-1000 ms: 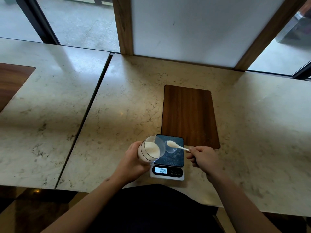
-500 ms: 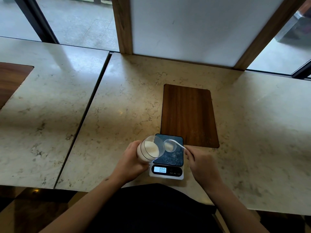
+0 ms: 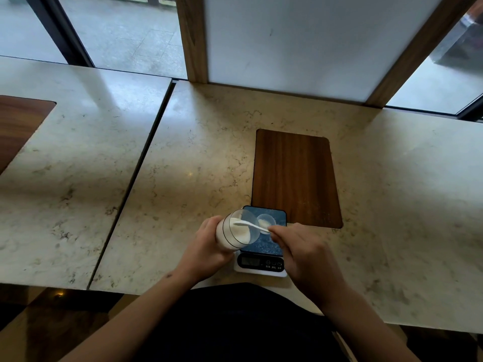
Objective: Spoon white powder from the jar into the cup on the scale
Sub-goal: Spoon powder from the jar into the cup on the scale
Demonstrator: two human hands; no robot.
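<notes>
The left hand (image 3: 206,246) is wrapped around 1 clear round jar (image 3: 236,229), tilted toward the right and holding white powder (image 3: 240,231). The right hand (image 3: 300,246) pinches 1 thin white spoon (image 3: 251,226), its bowl inside the jar mouth. 1 small clear cup (image 3: 265,220) holding a little powder stands on 1 glossy dark-topped scale (image 3: 261,246), on the veined marble counter (image 3: 196,165) beside 1 rounded wooden inlay (image 3: 294,178).

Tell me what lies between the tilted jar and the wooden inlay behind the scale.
In the head view, the small cup on the scale lies between the jar and the wooden inlay.
</notes>
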